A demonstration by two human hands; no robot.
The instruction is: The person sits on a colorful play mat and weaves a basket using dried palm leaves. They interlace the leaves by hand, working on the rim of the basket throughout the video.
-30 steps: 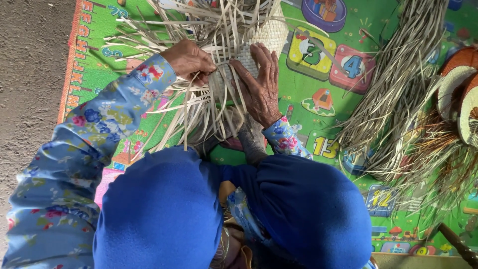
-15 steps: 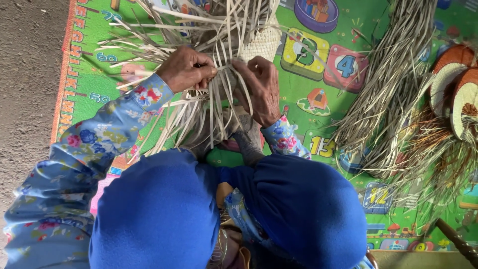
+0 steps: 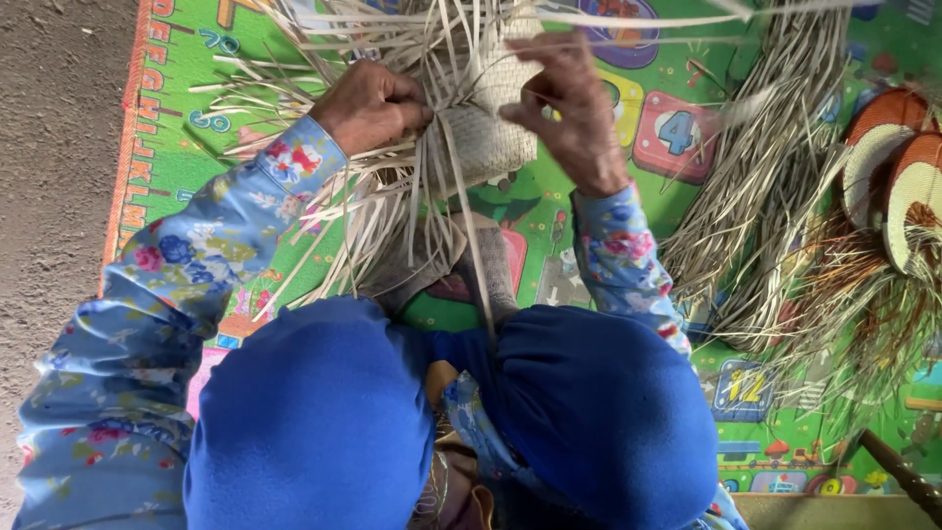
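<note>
Gripping pale woven mat [image 3: 486, 137], left hand [image 3: 368, 103] and right hand [image 3: 569, 108].

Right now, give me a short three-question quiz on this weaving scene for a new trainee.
1. True or false: both hands are on the woven piece.
2. Multiple choice: the big loose bundle of dry strips lies A) on the bare ground, B) on the colourful play mat, C) on the person's lap.
3. Short answer: which hand grips the strips at the left edge of the weave?

Key
1. True: the left hand and the right hand both hold it.
2. B.
3. The left hand, closed in a fist on the strips.
</note>
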